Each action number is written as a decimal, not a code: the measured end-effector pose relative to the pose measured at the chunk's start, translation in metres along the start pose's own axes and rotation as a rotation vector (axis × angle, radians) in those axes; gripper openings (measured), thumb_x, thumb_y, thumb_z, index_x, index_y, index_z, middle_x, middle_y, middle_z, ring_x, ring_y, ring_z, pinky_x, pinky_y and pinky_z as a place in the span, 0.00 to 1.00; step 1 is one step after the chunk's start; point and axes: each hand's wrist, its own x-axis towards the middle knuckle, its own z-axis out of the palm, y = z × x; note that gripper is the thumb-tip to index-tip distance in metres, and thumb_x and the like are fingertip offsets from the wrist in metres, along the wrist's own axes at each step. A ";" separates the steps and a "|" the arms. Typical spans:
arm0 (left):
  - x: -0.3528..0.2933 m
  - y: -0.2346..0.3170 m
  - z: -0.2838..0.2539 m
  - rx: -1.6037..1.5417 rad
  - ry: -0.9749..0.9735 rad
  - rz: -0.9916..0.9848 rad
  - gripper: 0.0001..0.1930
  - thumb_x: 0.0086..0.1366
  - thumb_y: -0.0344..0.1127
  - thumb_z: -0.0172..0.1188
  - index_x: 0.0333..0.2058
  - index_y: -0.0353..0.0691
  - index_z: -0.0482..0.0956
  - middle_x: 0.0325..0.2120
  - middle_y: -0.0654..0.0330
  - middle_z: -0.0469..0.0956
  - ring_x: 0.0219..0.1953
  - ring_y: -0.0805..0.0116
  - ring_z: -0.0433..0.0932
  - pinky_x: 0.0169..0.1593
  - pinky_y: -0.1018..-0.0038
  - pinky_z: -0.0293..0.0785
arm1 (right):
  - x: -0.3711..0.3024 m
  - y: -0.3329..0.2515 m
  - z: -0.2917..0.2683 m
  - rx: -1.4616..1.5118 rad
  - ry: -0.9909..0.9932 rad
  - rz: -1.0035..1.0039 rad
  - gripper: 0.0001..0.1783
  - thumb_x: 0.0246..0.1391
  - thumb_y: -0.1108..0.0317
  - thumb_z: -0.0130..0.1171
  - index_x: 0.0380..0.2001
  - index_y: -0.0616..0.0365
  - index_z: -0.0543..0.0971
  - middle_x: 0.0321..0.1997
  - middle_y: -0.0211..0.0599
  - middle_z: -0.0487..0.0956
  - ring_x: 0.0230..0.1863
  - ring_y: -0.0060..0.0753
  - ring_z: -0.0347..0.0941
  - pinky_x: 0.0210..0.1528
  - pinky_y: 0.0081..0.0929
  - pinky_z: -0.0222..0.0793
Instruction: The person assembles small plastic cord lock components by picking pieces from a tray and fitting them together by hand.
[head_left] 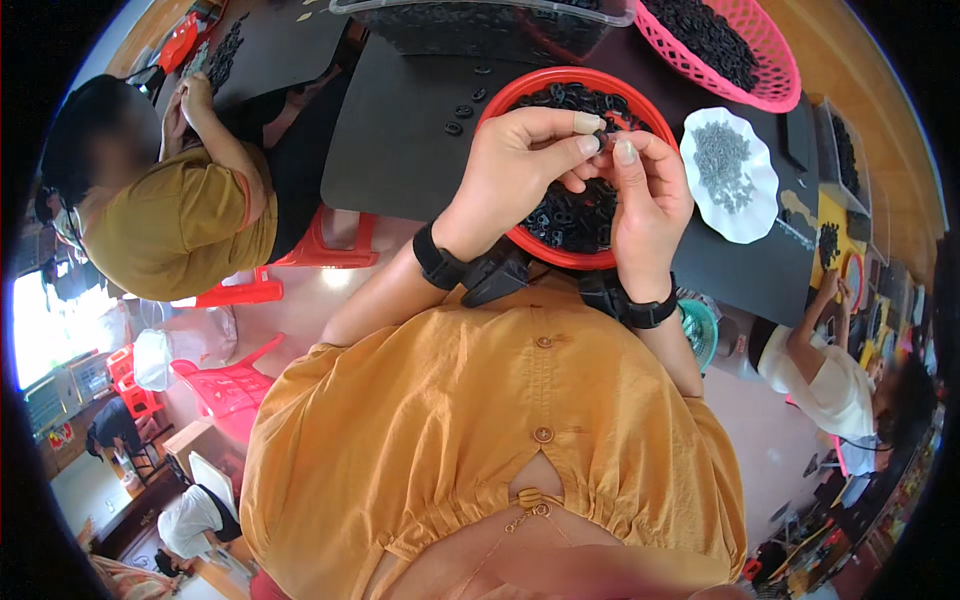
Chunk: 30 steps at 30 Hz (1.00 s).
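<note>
Both my hands meet above a red round basin [512,92] filled with small black oval parts [568,218]. My left hand [528,160] pinches a small black part [601,141] between thumb and forefinger. From the other side, the thumb and forefinger of my right hand [648,190] close at the same part; whether they hold a second, smaller piece is too small to tell. Right of the basin stands a white scalloped dish [752,222] with a heap of small grey pieces [724,165]. Several black oval parts [463,111] lie on the dark table left of the basin.
A pink lattice basket [780,85] of black parts stands far right, a clear plastic box [480,28] at the back. Co-workers sit at the left [180,215] and right [825,370]. A red stool [335,240] and a green basket [700,330] are below table level.
</note>
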 end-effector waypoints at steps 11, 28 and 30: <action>-0.007 -0.001 0.008 0.009 0.147 0.115 0.11 0.65 0.27 0.58 0.45 0.32 0.79 0.31 0.60 0.81 0.30 0.78 0.78 0.36 0.81 0.77 | 0.000 0.011 0.009 -0.028 0.065 -0.050 0.07 0.59 0.73 0.59 0.40 0.62 0.78 0.40 0.30 0.79 0.40 0.18 0.73 0.43 0.17 0.71; -0.008 -0.009 0.019 0.254 0.253 0.428 0.09 0.63 0.23 0.60 0.42 0.31 0.80 0.33 0.59 0.80 0.28 0.79 0.78 0.32 0.83 0.77 | -0.002 0.015 0.020 0.013 0.088 -0.102 0.09 0.61 0.75 0.55 0.43 0.65 0.76 0.41 0.35 0.78 0.38 0.20 0.72 0.41 0.18 0.69; -0.007 -0.008 0.017 0.266 0.265 0.469 0.08 0.61 0.22 0.58 0.39 0.33 0.82 0.31 0.58 0.80 0.24 0.77 0.78 0.29 0.82 0.76 | -0.003 0.017 0.019 -0.022 0.086 -0.106 0.09 0.61 0.75 0.54 0.44 0.65 0.76 0.40 0.35 0.78 0.38 0.20 0.72 0.41 0.19 0.69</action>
